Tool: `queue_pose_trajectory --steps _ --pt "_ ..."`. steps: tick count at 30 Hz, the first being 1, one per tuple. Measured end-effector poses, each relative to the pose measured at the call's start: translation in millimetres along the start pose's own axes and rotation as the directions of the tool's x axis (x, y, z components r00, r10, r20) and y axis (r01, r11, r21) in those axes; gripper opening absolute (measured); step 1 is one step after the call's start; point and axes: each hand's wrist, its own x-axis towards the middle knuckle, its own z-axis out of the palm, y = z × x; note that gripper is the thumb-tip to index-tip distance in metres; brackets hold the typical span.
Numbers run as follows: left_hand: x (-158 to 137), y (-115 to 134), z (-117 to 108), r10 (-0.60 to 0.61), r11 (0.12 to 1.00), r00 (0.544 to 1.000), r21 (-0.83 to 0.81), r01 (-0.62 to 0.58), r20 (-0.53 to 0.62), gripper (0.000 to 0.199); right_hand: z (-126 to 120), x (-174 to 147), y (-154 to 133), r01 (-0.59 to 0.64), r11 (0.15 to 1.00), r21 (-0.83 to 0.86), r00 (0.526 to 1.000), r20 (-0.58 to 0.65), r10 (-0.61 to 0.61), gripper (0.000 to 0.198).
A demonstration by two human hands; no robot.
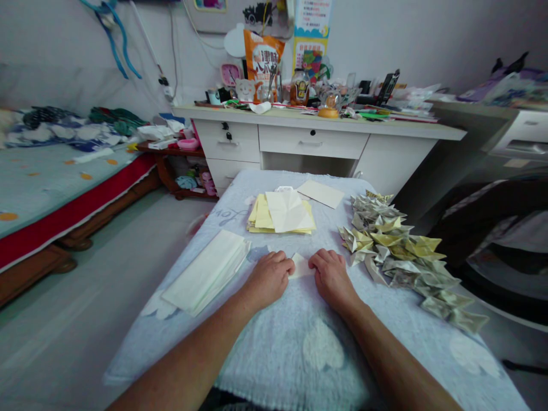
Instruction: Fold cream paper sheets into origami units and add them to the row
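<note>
A small piece of cream paper [302,267] lies on the cloth-covered table, pinched at its two sides. My left hand [271,275] is closed on its left edge, fingers curled. At the right edge, my right hand [330,277] is closed on the same paper. Just beyond it sits a stack of yellow paper sheets [260,217] with a creased white sheet [287,210] on top. Left of my left hand is a folded bundle of white paper [209,271]. Rows of folded paper pieces [402,257] with pointed tips, grey and yellow, stand to the right of my right hand.
A flat cream card [321,193] lies at the table's far side. Behind stands a white desk [314,142] crowded with a snack bag [263,60], a jar [299,87] and other items. A bed [81,182] is on the left, a washing machine [524,140] on the right.
</note>
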Motion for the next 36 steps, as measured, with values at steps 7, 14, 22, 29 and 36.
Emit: queue_pose_trajectory --steps 7,14,22,29,36 --pt "3.0 4.6 -0.5 -0.056 0.998 0.998 0.008 0.056 -0.015 0.011 -1.1 -0.4 -15.1 -0.074 0.994 -0.079 0.996 -0.047 0.07 0.006" --pt "5.7 7.0 4.8 -0.094 0.994 0.994 0.045 0.096 -0.056 0.015 0.4 1.0 -24.9 -0.125 0.977 -0.172 0.991 -0.065 0.115 0.028" --pt "0.6 2.4 7.2 -0.086 0.995 0.994 0.037 0.089 -0.067 0.008 1.8 0.0 -25.1 -0.128 0.976 -0.177 0.99 -0.08 0.116 0.034" --pt "-0.5 -1.6 4.3 -0.126 0.992 0.991 -0.016 0.126 -0.05 0.009 0.6 -0.2 -22.9 -0.147 0.976 -0.16 0.989 -0.047 0.141 0.032" --pt "-2.5 -6.8 -2.4 -0.185 0.979 0.983 -0.086 0.182 -0.019 0.009 -2.1 -3.7 -7.4 -0.208 0.967 -0.15 0.978 -0.041 0.204 0.028"
